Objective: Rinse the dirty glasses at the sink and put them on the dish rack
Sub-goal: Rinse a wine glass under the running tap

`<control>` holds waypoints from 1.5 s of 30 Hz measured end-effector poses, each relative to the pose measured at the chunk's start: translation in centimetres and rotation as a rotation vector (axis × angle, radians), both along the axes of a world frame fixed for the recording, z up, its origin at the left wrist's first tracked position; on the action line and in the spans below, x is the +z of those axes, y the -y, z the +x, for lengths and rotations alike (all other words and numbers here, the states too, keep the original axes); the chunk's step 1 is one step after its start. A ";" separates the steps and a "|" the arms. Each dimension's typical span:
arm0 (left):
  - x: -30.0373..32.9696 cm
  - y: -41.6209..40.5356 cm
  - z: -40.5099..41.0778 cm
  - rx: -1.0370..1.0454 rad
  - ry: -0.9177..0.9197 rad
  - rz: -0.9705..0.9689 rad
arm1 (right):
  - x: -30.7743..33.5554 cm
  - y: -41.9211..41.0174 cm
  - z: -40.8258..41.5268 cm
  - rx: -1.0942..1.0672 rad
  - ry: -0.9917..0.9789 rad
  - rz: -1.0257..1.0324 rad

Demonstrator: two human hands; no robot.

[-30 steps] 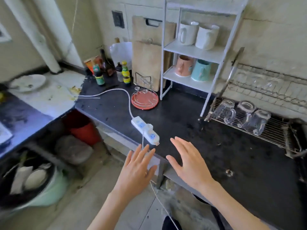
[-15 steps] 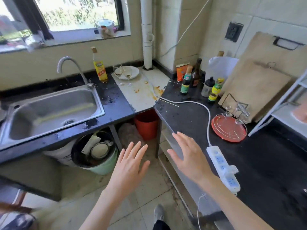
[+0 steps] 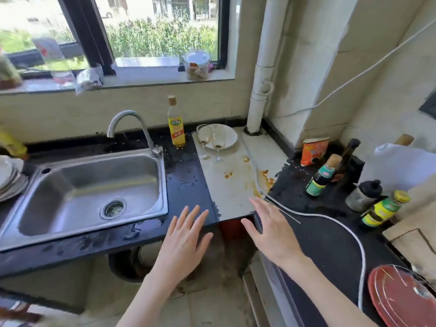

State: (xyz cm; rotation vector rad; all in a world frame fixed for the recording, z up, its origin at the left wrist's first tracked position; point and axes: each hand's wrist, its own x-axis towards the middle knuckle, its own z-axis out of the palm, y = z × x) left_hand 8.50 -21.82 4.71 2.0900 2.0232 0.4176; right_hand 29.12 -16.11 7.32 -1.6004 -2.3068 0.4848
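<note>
- My left hand (image 3: 182, 241) hovers palm down over the front edge of the dark counter (image 3: 186, 185), fingers straight and spread apart, holding nothing
- My right hand (image 3: 271, 232) floats over the corner where the pale counter section (image 3: 231, 190) meets the black worktop (image 3: 325, 234), fingers straight and loosely fanned, also holding nothing
- Two dirty stemmed glasses (image 3: 211, 142) stand upright side by side at the back of the pale section, brownish dregs in each bowl, just in front of a white plate (image 3: 226, 135) and well apart from both hands
- The steel sink (image 3: 89, 192) lies to the left, its basin bare around the drain, the curved tap (image 3: 132, 128) arching over the back rim
- A yellow-labelled bottle (image 3: 175, 123) stands between tap and glasses
- Orange food stains spot the pale surface near a white cable (image 3: 330, 220) that runs across the black worktop
- Sauce bottles (image 3: 323, 178) cluster at right; a red round trivet (image 3: 401, 298) sits at the lower right corner
- A lidded jar (image 3: 197, 66) rests on the window sill
</note>
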 end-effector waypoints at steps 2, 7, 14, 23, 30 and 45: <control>-0.8 -3.1 -1.2 0.006 0.018 -0.026 | -0.7 -3.5 -1.3 -0.003 0.008 -0.018; -2.9 -12.0 -5.4 -0.037 -0.001 -0.056 | -2.0 -12.0 -5.5 -0.039 0.009 -0.057; -2.9 -23.2 -10.2 -0.102 -0.042 -0.092 | -3.4 -23.0 -10.6 -0.117 0.007 -0.139; -4.1 -29.2 -10.9 -0.078 -0.038 -0.148 | -5.1 -35.8 -13.8 -0.121 0.018 -0.195; -4.7 -30.2 -10.0 0.053 0.043 -0.214 | -7.6 -40.8 -15.0 0.064 0.114 -0.338; -6.0 -26.8 -11.7 0.134 0.453 -0.198 | -5.8 -32.3 -17.8 0.207 -0.305 -0.540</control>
